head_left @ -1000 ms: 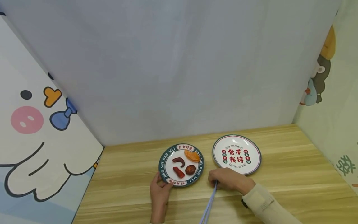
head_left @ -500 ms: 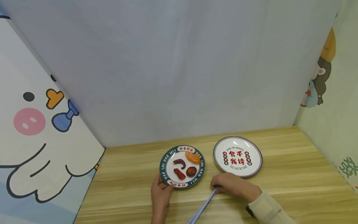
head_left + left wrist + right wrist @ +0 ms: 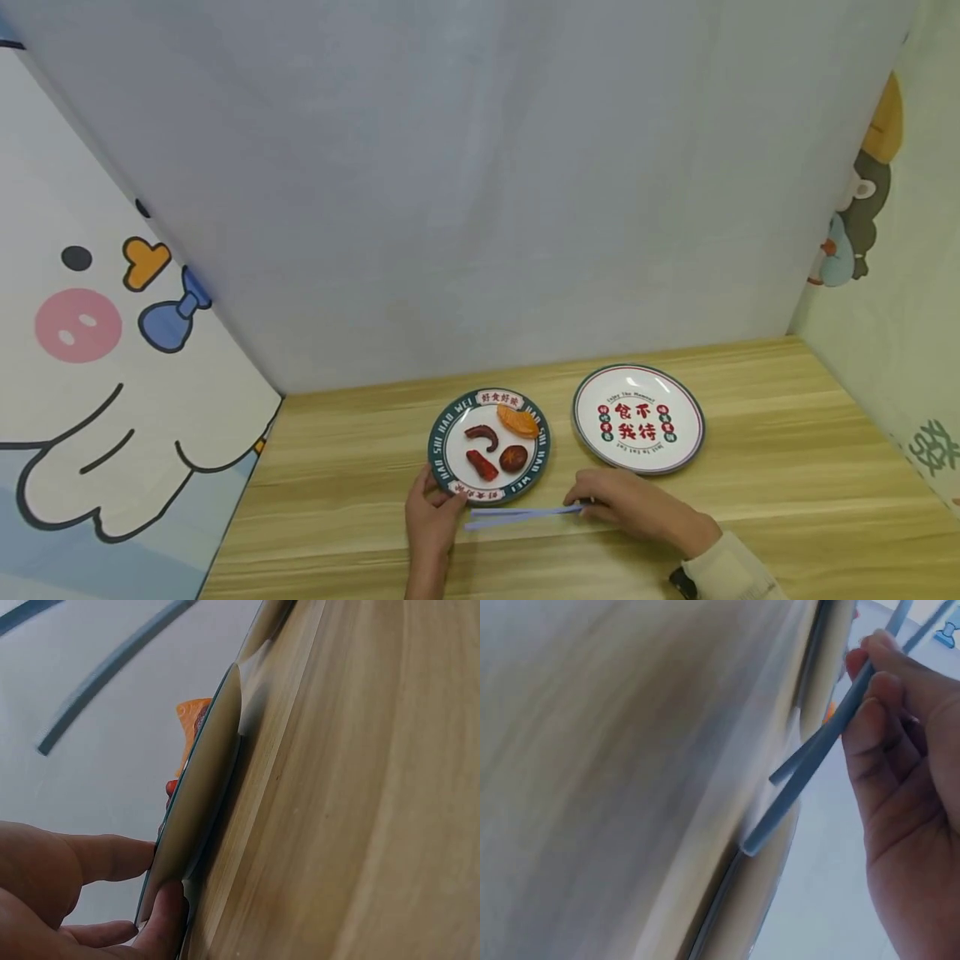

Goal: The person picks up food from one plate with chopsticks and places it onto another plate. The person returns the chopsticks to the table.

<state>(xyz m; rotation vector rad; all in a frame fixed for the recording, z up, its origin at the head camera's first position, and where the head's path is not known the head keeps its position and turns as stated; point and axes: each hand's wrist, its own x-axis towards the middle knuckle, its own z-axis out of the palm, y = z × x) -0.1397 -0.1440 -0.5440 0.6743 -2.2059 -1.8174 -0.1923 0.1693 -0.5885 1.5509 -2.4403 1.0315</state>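
Note:
My left hand [image 3: 433, 523] grips the near-left rim of a green-rimmed plate [image 3: 437, 442]; the left wrist view shows fingers above and below that rim. On this plate lie an orange slice [image 3: 519, 422], a dark curled tentacle-like piece [image 3: 486, 434], a red piece [image 3: 482, 466] and a brown mushroom-like piece [image 3: 513, 458]. Pinched in my right hand [image 3: 633, 507] is a pair of blue chopsticks [image 3: 517, 517]. They point left, just in front of the plate. Their shafts cross in the right wrist view, where both ends stick out past the fingers.
Behind my right hand, a white plate [image 3: 637, 390] with red lettering lies on the wood-grain table [image 3: 337, 467]. A grey curtain [image 3: 480, 200] stands along the back edge. Cartoon-printed panels close off the left and right sides.
The chopsticks have swung round from pointing toward me to pointing left across the table. My right hand has shifted slightly right. The left hand keeps its grip on the plate.

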